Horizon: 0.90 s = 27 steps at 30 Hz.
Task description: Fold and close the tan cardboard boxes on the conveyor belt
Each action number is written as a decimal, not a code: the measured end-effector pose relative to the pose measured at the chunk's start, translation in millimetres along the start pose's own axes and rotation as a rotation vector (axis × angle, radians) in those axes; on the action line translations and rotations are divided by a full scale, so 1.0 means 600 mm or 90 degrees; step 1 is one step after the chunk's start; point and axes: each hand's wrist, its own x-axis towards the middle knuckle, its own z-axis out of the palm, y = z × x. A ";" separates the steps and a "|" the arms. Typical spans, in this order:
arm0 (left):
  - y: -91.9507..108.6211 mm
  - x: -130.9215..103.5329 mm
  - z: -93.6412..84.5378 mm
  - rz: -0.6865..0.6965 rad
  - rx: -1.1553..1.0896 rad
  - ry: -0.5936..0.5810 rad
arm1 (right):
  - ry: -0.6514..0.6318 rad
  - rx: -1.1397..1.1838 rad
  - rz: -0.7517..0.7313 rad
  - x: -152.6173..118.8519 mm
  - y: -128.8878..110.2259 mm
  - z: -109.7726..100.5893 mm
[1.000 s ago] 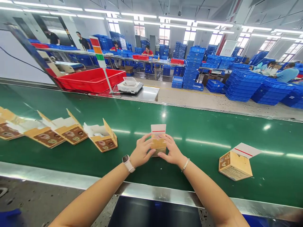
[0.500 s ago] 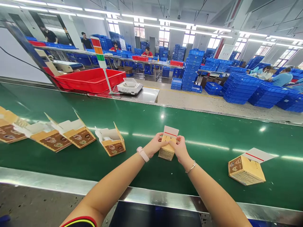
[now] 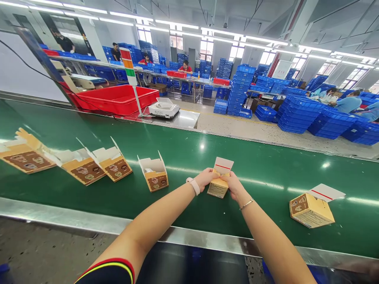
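A small tan cardboard box (image 3: 218,189) stands on the green conveyor belt (image 3: 189,152), gripped between my two hands. Its white flap with a red line (image 3: 224,165) sticks up at the back. My left hand (image 3: 206,178) holds the box's left side, thumb on top. On the right side my right hand (image 3: 236,184) is closed, its thumb also pressed on the top near the flap's base. Parts of the fingers are hidden behind the box. To the left, an open-topped box (image 3: 158,182) with raised flaps stands apart from my hands.
Several open boxes (image 3: 115,170) sit at the belt's left. A box with a raised white flap (image 3: 312,211) stands at the right. Beyond the belt are a red bin (image 3: 115,103), a white scale (image 3: 164,108), a signal light (image 3: 128,67) and blue crate stacks (image 3: 300,114). People sit farther back.
The box in my hands has shifted slightly right in view, and both hands with it. The open boxes at the left have moved right along the belt. Both thumbs still press the top.
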 end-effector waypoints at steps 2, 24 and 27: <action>-0.005 -0.027 -0.004 0.061 -0.004 0.035 | 0.076 -0.017 -0.053 -0.017 -0.003 -0.015; -0.091 -0.076 -0.266 0.522 0.102 0.374 | -0.192 -0.454 -0.628 -0.055 0.069 0.210; -0.091 -0.080 -0.252 0.536 0.228 0.316 | -0.201 -0.399 -0.645 -0.029 0.045 0.187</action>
